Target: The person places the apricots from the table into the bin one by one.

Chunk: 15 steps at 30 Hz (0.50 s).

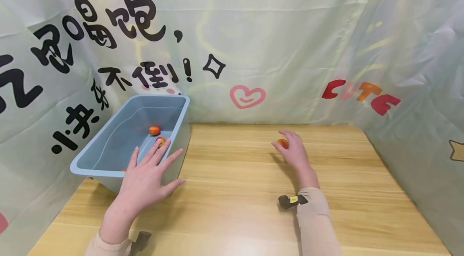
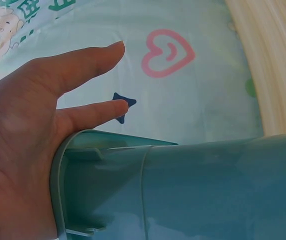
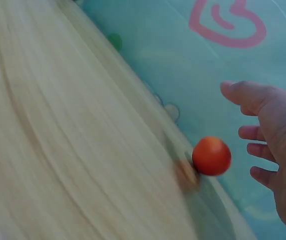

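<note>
A light blue plastic basin (image 1: 184,111) stands on the left of the table, with several small orange-red cherry tomatoes (image 1: 154,130) in it. My left hand (image 1: 145,181) lies over its near right corner, fingers spread; the left wrist view shows the palm against the basin's rim (image 2: 57,195). On the table to the right, a single round cherry tomato (image 3: 212,156) sits near the back edge. Around it reaches my right hand (image 1: 295,153), thumb and fingers parted. In the right wrist view a gap shows between the fingers (image 3: 260,150) and that tomato.
The wooden table (image 1: 232,191) runs back to a pale printed cloth (image 1: 282,46), which also hangs along both sides. Dark wrist cameras (image 1: 290,201) sit at both sleeves. Part of the basin's inside is hidden behind my left hand.
</note>
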### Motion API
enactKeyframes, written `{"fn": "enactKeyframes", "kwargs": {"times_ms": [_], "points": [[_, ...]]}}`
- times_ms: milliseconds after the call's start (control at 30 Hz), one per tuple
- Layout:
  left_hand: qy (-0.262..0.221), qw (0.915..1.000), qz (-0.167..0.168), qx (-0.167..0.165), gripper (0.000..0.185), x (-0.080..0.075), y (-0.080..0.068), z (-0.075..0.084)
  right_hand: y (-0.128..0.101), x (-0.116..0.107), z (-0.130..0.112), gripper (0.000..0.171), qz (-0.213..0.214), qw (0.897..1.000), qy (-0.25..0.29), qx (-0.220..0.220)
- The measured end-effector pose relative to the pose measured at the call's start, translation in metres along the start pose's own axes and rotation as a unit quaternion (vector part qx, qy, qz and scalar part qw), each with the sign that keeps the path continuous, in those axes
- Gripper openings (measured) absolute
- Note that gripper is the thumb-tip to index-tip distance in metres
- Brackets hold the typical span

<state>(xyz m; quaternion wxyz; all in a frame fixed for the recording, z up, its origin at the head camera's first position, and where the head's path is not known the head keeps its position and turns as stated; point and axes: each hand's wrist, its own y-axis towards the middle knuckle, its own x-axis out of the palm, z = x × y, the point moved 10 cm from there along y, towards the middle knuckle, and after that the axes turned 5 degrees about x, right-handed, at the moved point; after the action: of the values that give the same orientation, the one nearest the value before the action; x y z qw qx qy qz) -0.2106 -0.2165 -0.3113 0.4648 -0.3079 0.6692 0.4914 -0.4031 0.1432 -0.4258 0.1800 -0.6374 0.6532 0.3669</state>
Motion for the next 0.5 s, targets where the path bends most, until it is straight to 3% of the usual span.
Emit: {"fn": "enactKeyframes", "kwargs": {"times_ms": [500], "points": [[0.004,1.0000,0.005,0.001,0.074,-0.001,0.000,0.000,-0.005,0.001,0.031,0.062,-0.043,0.998,0.007,0.043]]}}
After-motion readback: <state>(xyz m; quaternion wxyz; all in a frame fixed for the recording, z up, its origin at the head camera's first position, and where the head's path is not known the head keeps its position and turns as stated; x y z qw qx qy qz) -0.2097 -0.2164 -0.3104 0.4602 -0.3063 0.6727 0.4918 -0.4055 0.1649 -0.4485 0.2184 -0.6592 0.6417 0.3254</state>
